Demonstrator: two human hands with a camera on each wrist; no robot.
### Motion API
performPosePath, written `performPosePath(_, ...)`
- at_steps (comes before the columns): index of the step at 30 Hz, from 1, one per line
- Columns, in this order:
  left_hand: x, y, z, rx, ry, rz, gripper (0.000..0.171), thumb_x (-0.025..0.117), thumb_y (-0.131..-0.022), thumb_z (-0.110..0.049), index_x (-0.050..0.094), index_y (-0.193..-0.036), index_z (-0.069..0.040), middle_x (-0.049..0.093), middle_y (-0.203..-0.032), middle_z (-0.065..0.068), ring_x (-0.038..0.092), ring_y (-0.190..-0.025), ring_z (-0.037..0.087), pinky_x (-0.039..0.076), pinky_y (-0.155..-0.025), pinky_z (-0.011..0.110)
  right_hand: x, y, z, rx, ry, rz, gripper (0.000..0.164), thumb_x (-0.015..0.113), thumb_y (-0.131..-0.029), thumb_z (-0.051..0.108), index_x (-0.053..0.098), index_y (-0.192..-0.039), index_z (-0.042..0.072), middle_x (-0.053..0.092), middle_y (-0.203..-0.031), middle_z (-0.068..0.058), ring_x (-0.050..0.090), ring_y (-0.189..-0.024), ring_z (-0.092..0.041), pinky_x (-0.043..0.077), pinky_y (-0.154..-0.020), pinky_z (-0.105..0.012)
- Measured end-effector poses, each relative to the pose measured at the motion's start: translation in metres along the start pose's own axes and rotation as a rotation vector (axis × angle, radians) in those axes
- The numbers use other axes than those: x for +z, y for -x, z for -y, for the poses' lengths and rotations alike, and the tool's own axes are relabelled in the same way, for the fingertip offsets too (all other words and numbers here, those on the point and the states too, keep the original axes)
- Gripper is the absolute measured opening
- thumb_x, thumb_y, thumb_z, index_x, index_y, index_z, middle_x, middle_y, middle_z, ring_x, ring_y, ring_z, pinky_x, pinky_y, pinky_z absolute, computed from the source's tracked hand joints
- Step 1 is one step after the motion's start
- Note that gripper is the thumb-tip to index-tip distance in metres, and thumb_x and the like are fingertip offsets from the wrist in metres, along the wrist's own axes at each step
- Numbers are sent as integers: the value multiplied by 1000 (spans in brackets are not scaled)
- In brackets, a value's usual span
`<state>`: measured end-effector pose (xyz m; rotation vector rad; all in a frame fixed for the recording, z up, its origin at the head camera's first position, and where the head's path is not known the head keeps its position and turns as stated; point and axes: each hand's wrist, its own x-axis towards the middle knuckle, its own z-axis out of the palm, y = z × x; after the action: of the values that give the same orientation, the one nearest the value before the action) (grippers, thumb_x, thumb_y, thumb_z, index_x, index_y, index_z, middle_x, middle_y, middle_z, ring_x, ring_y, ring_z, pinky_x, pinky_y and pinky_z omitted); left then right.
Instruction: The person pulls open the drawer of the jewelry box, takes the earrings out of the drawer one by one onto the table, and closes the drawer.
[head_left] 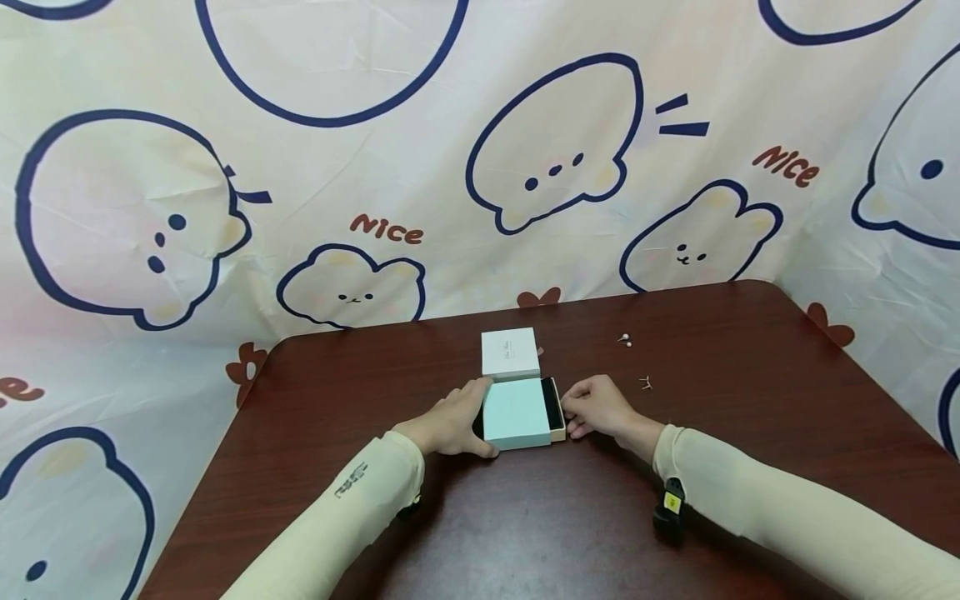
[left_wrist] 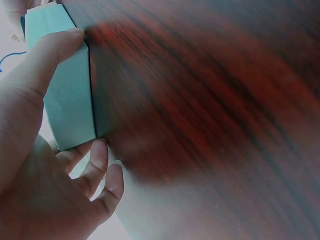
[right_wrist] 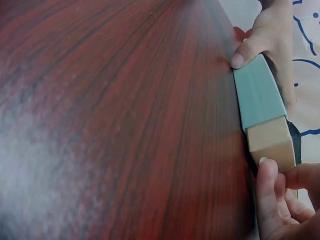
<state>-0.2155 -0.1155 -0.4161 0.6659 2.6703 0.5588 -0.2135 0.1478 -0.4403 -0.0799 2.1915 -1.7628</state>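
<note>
A light teal drawer box [head_left: 516, 412] lies on the table, its inner tray [head_left: 558, 410] partly out at the right end. The tray has tan outer walls and a dark inside. My left hand [head_left: 450, 421] grips the teal sleeve at its left, thumb along the near side and fingers around the other end. In the right wrist view, the tan tray end [right_wrist: 272, 142] sticks out of the sleeve. My right hand [head_left: 600, 406] holds the tray's outer end with curled fingers; the exact contact is partly hidden.
A white box lid [head_left: 510, 352] with small print sits just behind the teal box. Small white-tipped pieces, perhaps earrings [head_left: 626, 340], lie at the back right, with thin small pieces [head_left: 646, 382] nearer. A patterned cloth [head_left: 360, 167] hangs behind the dark wood table [head_left: 480, 533].
</note>
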Motion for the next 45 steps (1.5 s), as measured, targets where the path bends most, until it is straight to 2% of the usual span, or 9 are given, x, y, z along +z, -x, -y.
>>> performPosePath(9,-1,1,-2,-1,6,2,110,89,-77,-35,20,-159,-7,36,-158,14,40,-141,38,35,-115,56,2,-1,1,6,7,-6,22,53,-93,-3,64,-104,-18,60,-68,-4,63,-52,-8,58,-55,-27)
performPosePath(22,-2,0,-1,5,3,-4,108,90,-76,-35,24,-157,-7,42,-151,13,45,-132,36,38,-111,55,8,-1,4,4,25,-8,23,53,-93,-2,65,-105,-18,61,-67,-4,63,-53,-8,59,-56,-28)
performPosePath(45,-1,1,-2,1,12,-2,110,89,-76,-34,22,-158,-7,40,-154,14,43,-136,36,37,-112,55,9,-2,2,28,10,-31,22,53,-93,-2,65,-104,-18,61,-67,-5,63,-51,-8,58,-55,-27)
